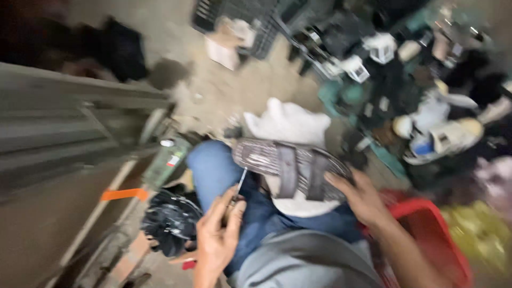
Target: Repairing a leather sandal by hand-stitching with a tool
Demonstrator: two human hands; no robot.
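Note:
A dark striped sandal (290, 164) lies across my lap on a white cloth (288, 125), sole side hard to tell in the blur. My right hand (362, 197) grips the sandal's right end. My left hand (218, 234) pinches a thin metal tool (241, 181), maybe a needle or awl, whose tip points up toward the sandal's left end. My knee in blue jeans (213, 168) shows beneath both.
A red plastic basket (432, 234) sits at my right. A heap of mixed shoes and sandals (421, 96) fills the upper right. A black bundle (170, 218) lies near my left knee beside a grey metal frame (74, 122). A dark crate (240, 21) stands beyond.

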